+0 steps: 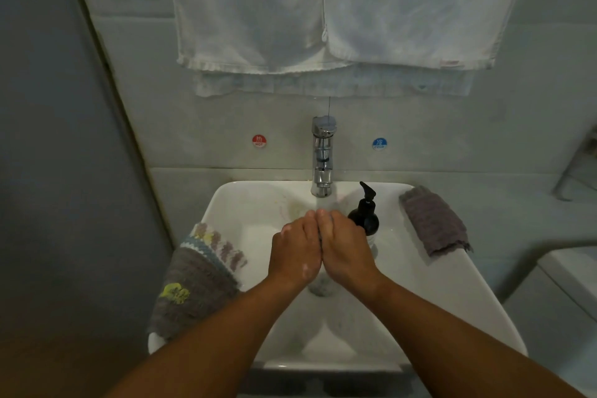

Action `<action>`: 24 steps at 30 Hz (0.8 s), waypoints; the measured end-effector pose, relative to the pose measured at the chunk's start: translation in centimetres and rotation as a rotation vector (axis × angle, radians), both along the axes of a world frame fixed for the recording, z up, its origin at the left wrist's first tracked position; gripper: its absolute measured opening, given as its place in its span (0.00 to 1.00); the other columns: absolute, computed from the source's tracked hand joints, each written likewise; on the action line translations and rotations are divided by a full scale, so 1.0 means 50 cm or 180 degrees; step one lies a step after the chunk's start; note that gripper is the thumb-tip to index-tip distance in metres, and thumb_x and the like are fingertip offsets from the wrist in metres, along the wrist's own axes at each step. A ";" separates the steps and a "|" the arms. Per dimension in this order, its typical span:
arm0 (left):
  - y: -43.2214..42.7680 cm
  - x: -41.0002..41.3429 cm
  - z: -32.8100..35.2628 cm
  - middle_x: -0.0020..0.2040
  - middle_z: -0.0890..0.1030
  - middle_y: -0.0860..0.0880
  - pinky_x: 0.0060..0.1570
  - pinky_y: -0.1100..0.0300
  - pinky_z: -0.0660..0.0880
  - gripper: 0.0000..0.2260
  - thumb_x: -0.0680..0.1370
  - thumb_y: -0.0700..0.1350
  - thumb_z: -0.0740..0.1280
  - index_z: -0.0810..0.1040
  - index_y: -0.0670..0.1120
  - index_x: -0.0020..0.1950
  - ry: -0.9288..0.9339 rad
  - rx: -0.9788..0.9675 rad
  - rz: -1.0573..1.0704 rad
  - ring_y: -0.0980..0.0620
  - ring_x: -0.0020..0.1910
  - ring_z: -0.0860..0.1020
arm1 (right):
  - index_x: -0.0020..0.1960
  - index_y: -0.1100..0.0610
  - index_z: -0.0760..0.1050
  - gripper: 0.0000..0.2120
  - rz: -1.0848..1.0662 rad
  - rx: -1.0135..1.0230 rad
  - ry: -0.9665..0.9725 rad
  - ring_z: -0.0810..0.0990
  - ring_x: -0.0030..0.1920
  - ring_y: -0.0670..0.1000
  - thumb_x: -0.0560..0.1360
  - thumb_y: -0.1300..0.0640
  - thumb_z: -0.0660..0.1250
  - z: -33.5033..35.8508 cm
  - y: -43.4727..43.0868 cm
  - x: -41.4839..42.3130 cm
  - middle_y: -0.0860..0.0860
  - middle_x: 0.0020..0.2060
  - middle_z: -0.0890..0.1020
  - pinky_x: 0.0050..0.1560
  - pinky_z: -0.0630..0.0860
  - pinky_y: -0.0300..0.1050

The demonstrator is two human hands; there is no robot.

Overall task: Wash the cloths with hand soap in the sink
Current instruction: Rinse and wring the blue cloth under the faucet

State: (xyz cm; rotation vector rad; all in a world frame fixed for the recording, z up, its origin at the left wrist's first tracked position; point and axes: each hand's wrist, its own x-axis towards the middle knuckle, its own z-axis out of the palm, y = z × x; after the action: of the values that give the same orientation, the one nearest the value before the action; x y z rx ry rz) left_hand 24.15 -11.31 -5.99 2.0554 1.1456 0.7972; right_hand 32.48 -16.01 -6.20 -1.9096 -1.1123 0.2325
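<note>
Two white towels (252, 10) hang on the wall above the tap (322, 158); their hems are well clear of it, so splashing is only a slight risk to them. The sink (226, 203) sits directly below the tap. A grey cloth with a patterned edge (197, 281) is draped over the rim to the tap's lower left, with much of it hanging outside. It looks likely to slide to the floor if a forearm brushes it. A plain grey cloth (434, 221) lies on the rim to the tap's right, and neither cloth is in the basin yet. The left hand (295, 249) and right hand (345, 247) meet edge to edge just under the spout, fingers straight and holding nothing. The soap bottle (365, 220) stands just right of the tap, touching or nearly touching the right hand. A wet, sideways nudge could tip it over. Whether water is running is hard to tell.
</note>
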 end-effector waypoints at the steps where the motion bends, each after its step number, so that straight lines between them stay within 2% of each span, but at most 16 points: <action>1: -0.003 -0.003 0.008 0.48 0.85 0.43 0.54 0.53 0.77 0.27 0.86 0.55 0.45 0.81 0.45 0.50 0.0066 0.0054 -0.0052 0.44 0.49 0.82 | 0.49 0.56 0.78 0.22 0.0060 -0.0071 -0.0166 0.81 0.42 0.49 0.85 0.45 0.50 0.005 -0.002 0.001 0.49 0.41 0.82 0.51 0.79 0.52; 3: -0.008 -0.008 0.024 0.49 0.85 0.39 0.55 0.49 0.76 0.31 0.86 0.55 0.42 0.82 0.42 0.51 0.0193 0.0161 -0.0183 0.41 0.50 0.82 | 0.47 0.58 0.80 0.24 0.0099 -0.0123 -0.0375 0.81 0.41 0.51 0.86 0.48 0.49 0.014 -0.008 0.001 0.52 0.41 0.83 0.49 0.77 0.49; 6: -0.013 -0.012 0.041 0.53 0.83 0.37 0.57 0.48 0.75 0.25 0.87 0.50 0.46 0.80 0.41 0.56 0.0538 0.0225 -0.0235 0.39 0.54 0.81 | 0.41 0.59 0.80 0.28 0.0052 0.0025 -0.0242 0.81 0.37 0.51 0.86 0.49 0.49 0.019 -0.009 -0.002 0.54 0.35 0.83 0.45 0.76 0.50; 9: -0.011 -0.011 0.036 0.55 0.83 0.38 0.60 0.48 0.75 0.23 0.87 0.48 0.46 0.79 0.40 0.62 0.0700 0.0217 -0.0292 0.40 0.55 0.81 | 0.47 0.61 0.78 0.29 0.0285 -0.0256 -0.0708 0.82 0.40 0.55 0.83 0.48 0.43 0.029 -0.011 -0.007 0.56 0.40 0.83 0.48 0.78 0.54; 11: -0.007 -0.009 0.032 0.56 0.83 0.39 0.60 0.48 0.76 0.21 0.87 0.47 0.46 0.77 0.41 0.63 0.0794 0.0267 -0.0302 0.41 0.55 0.81 | 0.52 0.63 0.76 0.23 0.0398 -0.0466 -0.1198 0.81 0.44 0.59 0.82 0.52 0.45 0.038 -0.018 -0.012 0.58 0.44 0.82 0.49 0.78 0.55; 13: -0.007 -0.007 0.033 0.57 0.83 0.41 0.59 0.49 0.77 0.18 0.87 0.45 0.46 0.74 0.42 0.64 0.0907 0.0306 -0.0293 0.42 0.55 0.81 | 0.53 0.64 0.75 0.15 0.0355 -0.0528 -0.1423 0.80 0.47 0.62 0.84 0.60 0.51 0.042 -0.021 -0.011 0.61 0.45 0.81 0.48 0.75 0.54; 15: -0.005 -0.005 0.031 0.56 0.82 0.40 0.59 0.47 0.77 0.18 0.87 0.45 0.46 0.74 0.42 0.63 0.0856 0.0257 -0.0308 0.41 0.55 0.81 | 0.53 0.64 0.75 0.12 0.0267 -0.0603 -0.1471 0.79 0.47 0.62 0.84 0.62 0.53 0.043 -0.022 -0.010 0.61 0.45 0.80 0.48 0.74 0.55; 19: -0.007 -0.007 0.024 0.54 0.83 0.39 0.59 0.48 0.77 0.21 0.87 0.47 0.47 0.77 0.39 0.60 0.0631 -0.0002 -0.0231 0.41 0.54 0.81 | 0.54 0.61 0.75 0.10 0.0371 -0.0566 -0.1490 0.81 0.43 0.57 0.84 0.60 0.55 0.023 -0.014 -0.005 0.57 0.45 0.83 0.49 0.79 0.55; 21: -0.012 -0.010 0.026 0.55 0.82 0.39 0.59 0.49 0.75 0.20 0.87 0.46 0.48 0.76 0.38 0.61 0.0594 -0.0175 -0.0158 0.40 0.55 0.80 | 0.54 0.60 0.75 0.11 0.0415 -0.0608 -0.1481 0.82 0.44 0.56 0.84 0.60 0.55 0.019 -0.012 -0.004 0.57 0.45 0.83 0.49 0.79 0.55; 24: -0.011 -0.013 0.026 0.51 0.84 0.43 0.57 0.51 0.77 0.26 0.87 0.52 0.46 0.81 0.41 0.55 0.0129 -0.0364 -0.0024 0.44 0.51 0.81 | 0.52 0.61 0.75 0.15 0.0341 -0.0547 -0.1447 0.80 0.45 0.56 0.85 0.56 0.52 0.028 -0.013 -0.003 0.55 0.44 0.82 0.47 0.76 0.52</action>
State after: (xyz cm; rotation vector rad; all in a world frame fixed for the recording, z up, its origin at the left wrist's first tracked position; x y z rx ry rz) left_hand 23.50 -11.87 -4.69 1.9882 1.1775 0.6735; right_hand 32.32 -16.67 -4.81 -2.1184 -1.5379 -0.0561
